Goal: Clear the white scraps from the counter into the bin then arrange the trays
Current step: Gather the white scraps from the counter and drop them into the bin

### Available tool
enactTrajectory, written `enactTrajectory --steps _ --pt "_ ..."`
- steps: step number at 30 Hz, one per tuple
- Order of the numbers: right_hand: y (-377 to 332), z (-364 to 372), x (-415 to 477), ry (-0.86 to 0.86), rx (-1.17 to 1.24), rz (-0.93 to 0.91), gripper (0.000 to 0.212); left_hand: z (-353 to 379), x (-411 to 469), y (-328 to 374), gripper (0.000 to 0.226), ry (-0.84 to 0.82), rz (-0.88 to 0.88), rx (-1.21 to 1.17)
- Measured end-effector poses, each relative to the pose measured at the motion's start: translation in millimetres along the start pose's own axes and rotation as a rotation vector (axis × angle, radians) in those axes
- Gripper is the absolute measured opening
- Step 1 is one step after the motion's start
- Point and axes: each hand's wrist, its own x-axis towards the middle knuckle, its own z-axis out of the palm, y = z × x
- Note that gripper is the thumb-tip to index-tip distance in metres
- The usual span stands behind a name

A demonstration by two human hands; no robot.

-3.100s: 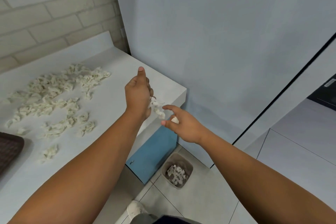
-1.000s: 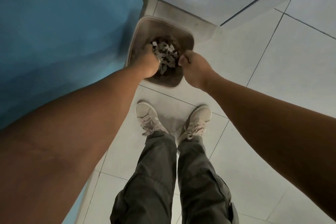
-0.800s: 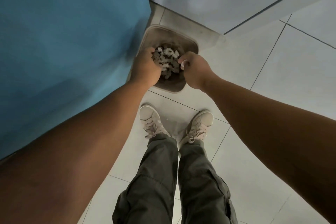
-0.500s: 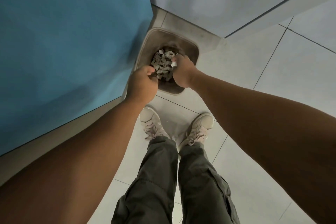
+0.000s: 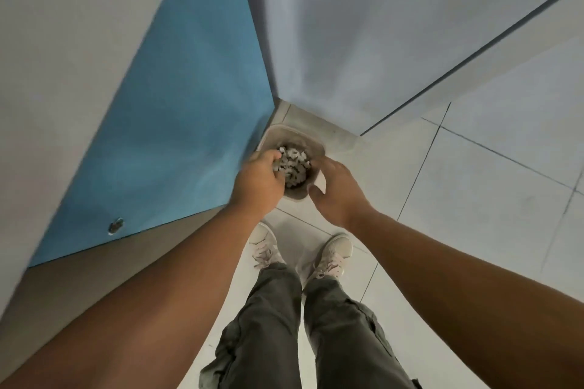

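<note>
A small bin (image 5: 311, 144) is seen from above on the tiled floor (image 5: 474, 199), tucked into the far corner where a blue cabinet panel (image 5: 189, 104) on the left meets a pale grey wall (image 5: 363, 25). White scraps (image 5: 294, 163) are piled inside it, covering most of its dark bottom.

Both hands are held over the near rim of the bin. The left hand (image 5: 259, 181) is curled loosely at the left side of the opening, its knuckles turned upward and its fingertips bent down toward the pile; whether any scraps are pinched under the fingers cannot be told, since the palm side is hidden. The right hand (image 5: 336, 191) is held at the right side with the fingers spread and relaxed, the thumb pointing toward the bin, and nothing is seen gripped in it. The two hands are kept apart, with the scrap pile showing between them.

Below the hands, two pale lace-up shoes (image 5: 331, 254) are planted on the floor just near of the bin, and grey-green trousers (image 5: 316, 325) fill the near middle of the view. A small round lock (image 5: 116, 225) is set in the blue panel near its lower left edge.
</note>
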Motion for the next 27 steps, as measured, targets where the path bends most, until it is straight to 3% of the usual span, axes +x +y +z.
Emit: enactTrajectory --steps 9,14,20,27 --pt "-128.4 -147.8 -103.9 0.277 -0.070 -0.358 0.055 -163.5 -105.4 128.6 0.041 0.298 0.271 0.009" --pt "-193.4 -199.8 -141.2 0.305 -0.096 -0.597 0.055 -242.8 -160.7 156.3 0.041 0.517 0.351 -0.012" --pt "-277.9 -217.5 -166.5 0.304 -0.107 -0.840 0.054 -307.4 -209.1 147.7 0.041 0.716 0.268 0.007" --pt "-356.2 -189.6 -175.8 0.221 -0.217 -1.022 0.042 -358.7 -252.3 95.2 0.038 0.890 0.135 -0.013"
